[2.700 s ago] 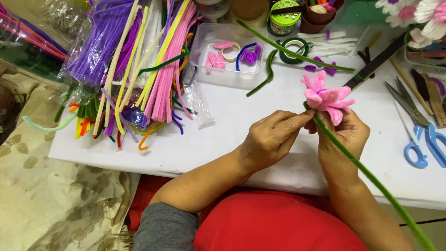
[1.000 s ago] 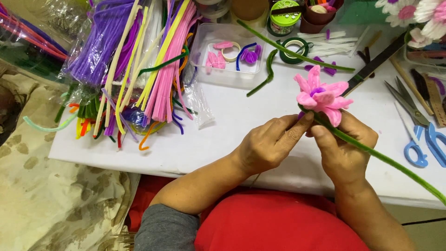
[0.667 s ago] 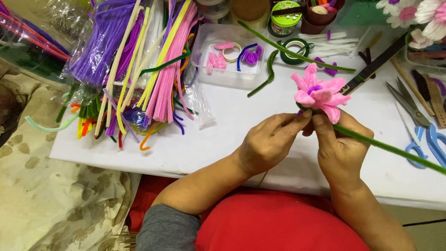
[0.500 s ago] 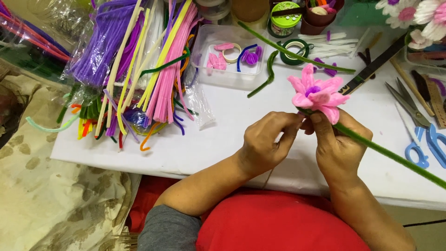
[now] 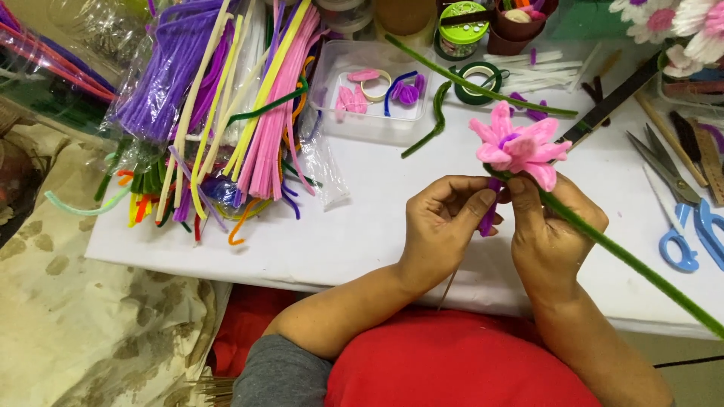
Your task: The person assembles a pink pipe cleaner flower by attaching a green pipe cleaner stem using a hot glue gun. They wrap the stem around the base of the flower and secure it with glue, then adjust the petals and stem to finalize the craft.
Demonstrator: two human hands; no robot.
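— Two hands are up over the desk, both busy with one pink flower. What do you see on your side?

— I see the same. The right hand is wrapped around the green stem just under the bloom, and the stem slants off toward the lower right edge of the view.

— And the left hand?

— Its fingers pinch a short purple piece right at the base of the flower, touching the stem (I cannot tell how that piece is fastened). The flower itself sits above both hands, petals spread.

— What lies around them?

— I make out a heap of pipe cleaners in purple, pink and yellow at the far left, a clear plastic tray with small pink and purple bits behind the hands, a roll of green tape beside it, and blue-handled scissors at the right edge.
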